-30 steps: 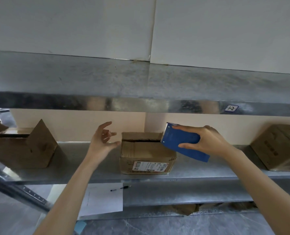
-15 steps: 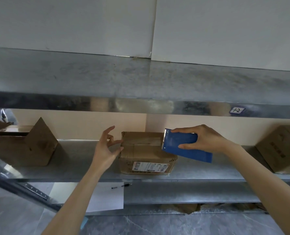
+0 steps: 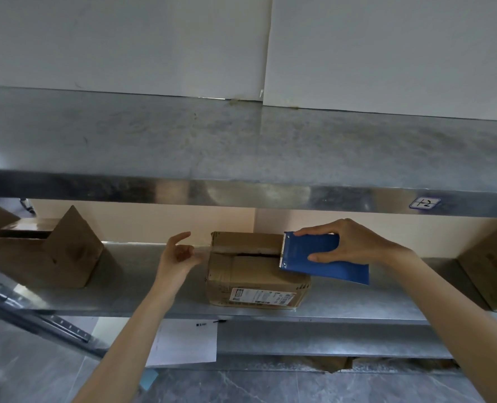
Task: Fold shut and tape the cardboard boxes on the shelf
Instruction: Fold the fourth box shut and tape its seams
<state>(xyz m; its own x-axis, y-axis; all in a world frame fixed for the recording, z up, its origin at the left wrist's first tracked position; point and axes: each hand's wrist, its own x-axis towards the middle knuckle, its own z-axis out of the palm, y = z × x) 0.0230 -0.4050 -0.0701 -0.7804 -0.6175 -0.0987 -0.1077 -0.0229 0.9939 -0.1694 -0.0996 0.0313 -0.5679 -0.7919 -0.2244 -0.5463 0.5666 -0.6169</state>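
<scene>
Pinching tape (image 3: 203,249), left hand (image 3: 180,257), right hand (image 3: 354,242) gripping dispenser (image 3: 314,251), box (image 3: 250,274) gapped

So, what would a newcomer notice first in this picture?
Most striking is the blue tape dispenser, gripped by the right hand over the right end of the cardboard box in the middle of the metal shelf. The left hand, just left of the box, seems to pinch a strip of clear tape drawn across the box's gaping top.
</scene>
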